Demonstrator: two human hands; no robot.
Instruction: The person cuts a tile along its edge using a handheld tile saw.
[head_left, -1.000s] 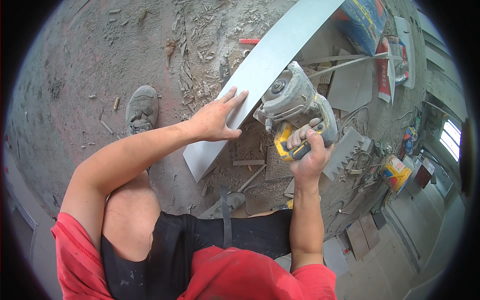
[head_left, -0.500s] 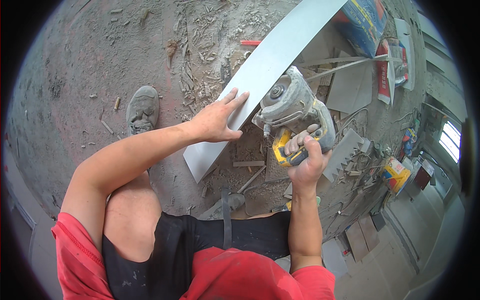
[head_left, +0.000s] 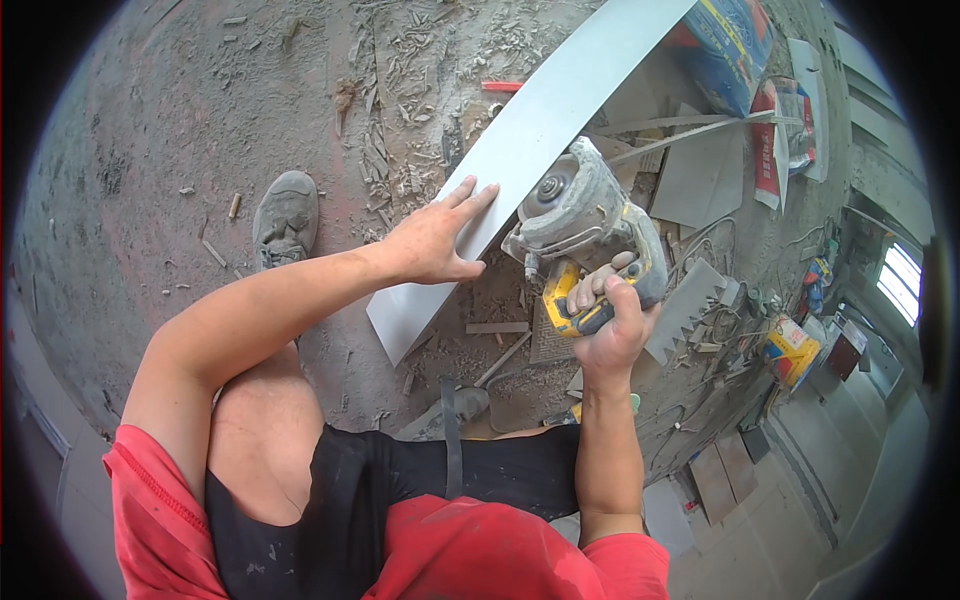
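A long white tile strip runs slantwise from the lower left to the upper right. My left hand lies flat across its lower part, fingers spread and thumb past the right edge. At the strip's right side, my right hand is wrapped round the yellow and black handle of a dust-caked circular saw. The saw's round blade hub faces up, with its guard close to the strip's edge. Whether blade and strip touch is hidden.
Tile offcuts and chips litter the dusty floor. A blue bag and a red-and-white packet lie at upper right. A notched trowel lies right of the saw, with a yellow bucket beyond. My shoe stands left.
The saw in my right hand has shifted very slightly left and down. My left hand and the tile strip have kept their places.
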